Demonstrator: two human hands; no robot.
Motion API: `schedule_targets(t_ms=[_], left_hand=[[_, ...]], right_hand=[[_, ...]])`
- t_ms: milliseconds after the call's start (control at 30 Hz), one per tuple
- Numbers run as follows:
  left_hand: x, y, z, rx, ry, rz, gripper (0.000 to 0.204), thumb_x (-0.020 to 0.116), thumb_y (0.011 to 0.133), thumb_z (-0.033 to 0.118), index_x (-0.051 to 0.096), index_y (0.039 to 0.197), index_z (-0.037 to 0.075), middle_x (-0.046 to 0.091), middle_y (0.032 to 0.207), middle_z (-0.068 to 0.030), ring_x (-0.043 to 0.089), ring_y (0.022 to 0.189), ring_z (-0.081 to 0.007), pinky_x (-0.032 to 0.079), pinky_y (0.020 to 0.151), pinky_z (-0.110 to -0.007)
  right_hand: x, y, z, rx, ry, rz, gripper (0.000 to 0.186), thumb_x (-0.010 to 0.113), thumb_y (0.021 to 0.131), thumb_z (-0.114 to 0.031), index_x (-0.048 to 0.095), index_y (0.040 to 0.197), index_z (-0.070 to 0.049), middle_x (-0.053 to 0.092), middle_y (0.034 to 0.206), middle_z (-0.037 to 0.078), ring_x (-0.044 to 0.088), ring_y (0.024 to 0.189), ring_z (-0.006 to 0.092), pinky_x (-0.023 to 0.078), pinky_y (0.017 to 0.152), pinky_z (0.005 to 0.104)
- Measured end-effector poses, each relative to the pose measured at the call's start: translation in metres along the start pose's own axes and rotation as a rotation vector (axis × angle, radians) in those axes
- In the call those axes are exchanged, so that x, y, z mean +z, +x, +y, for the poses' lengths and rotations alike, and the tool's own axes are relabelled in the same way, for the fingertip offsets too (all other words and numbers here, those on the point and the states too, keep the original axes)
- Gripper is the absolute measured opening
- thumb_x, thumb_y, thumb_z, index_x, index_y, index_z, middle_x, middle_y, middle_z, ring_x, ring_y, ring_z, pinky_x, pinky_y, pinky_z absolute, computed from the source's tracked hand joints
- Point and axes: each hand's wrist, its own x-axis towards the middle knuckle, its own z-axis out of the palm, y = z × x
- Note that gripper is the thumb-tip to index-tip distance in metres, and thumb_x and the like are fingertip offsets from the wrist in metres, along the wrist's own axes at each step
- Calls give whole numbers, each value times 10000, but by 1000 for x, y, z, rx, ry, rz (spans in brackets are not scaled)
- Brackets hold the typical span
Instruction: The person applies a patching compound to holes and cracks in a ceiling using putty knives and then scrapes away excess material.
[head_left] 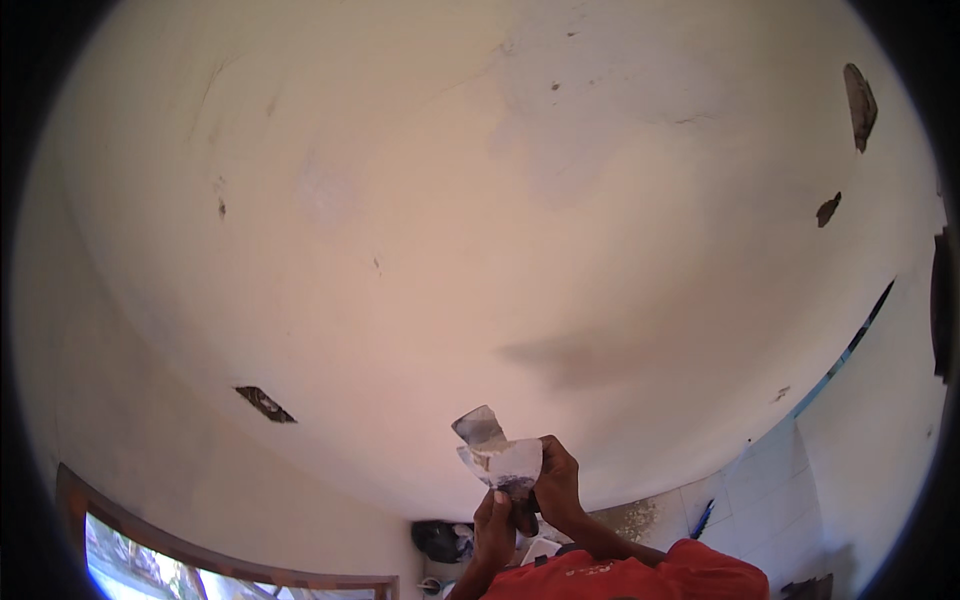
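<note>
Two whitish, smeared putty knives meet in front of the wall, near the lower middle. The broad blade [513, 462] fans out just above my hands. Behind it, a narrower blade [480, 427] sticks up to the left, and their faces overlap. My left hand [494, 528] is closed below the blades, thumb up, around a handle mostly hidden by the fingers. Closed at the broad blade's right edge is my right hand [558, 487]. A dark handle end shows between the hands. Which handle belongs to which blade is hard to make out.
The cream wall [420, 200] ahead has grey patches, a rectangular recess [265, 404] at left and broken holes [860, 108] at right. A wood-framed window [150, 555] is at lower left. Below lie a black bag [437, 540], floor debris [635, 520] and a dark blue object [705, 517].
</note>
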Motion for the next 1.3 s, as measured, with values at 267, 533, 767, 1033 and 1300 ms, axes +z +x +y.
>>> schedule_targets(t_ms=[267, 533, 767, 1033, 1300], left_hand=[[33, 12, 26, 417, 132, 82, 419, 424, 1057, 361, 530, 1163, -30, 613, 812, -61, 557, 660, -123, 460, 609, -271], [58, 35, 41, 522, 138, 182, 410, 465, 1045, 341, 560, 1139, -47, 627, 955, -88, 596, 796, -166, 486, 690, -289], [63, 42, 55, 766, 395, 251, 594, 426, 1050, 442, 580, 1186, -115, 457, 1228, -132, 583, 968, -242, 494, 905, -391], [0, 42, 30, 712, 579, 346, 184, 491, 938, 30, 520, 1101, -51, 586, 959, -152, 608, 815, -210, 535, 753, -354], [-155, 69, -85, -139, -452, 300, 555, 602, 674, 170, 609, 1161, -98, 629, 779, -211, 574, 539, -286, 484, 432, -387]], right_hand=[[-18, -15, -43, -70, 19, -167, 282, 617, 946, -88, 560, 1217, -33, 623, 1135, 112, 618, 1005, 181, 520, 839, 324], [-22, -5, -41, -432, -226, -187, 438, 705, 874, -71, 537, 1275, -23, 579, 1292, 151, 600, 1146, 282, 502, 923, 367], [-47, -3, -67, -407, -19, -126, 372, 585, 942, -79, 436, 1275, -8, 657, 1096, 154, 662, 1000, 238, 534, 831, 354], [-101, 30, -122, -551, 231, 136, 252, 500, 1009, -194, 436, 1150, 5, 614, 803, 120, 545, 510, 113, 392, 400, 229], [-142, 45, -160, -572, 378, 103, 326, 481, 998, -294, 528, 1034, 26, 597, 753, 103, 518, 469, 125, 371, 380, 249]])
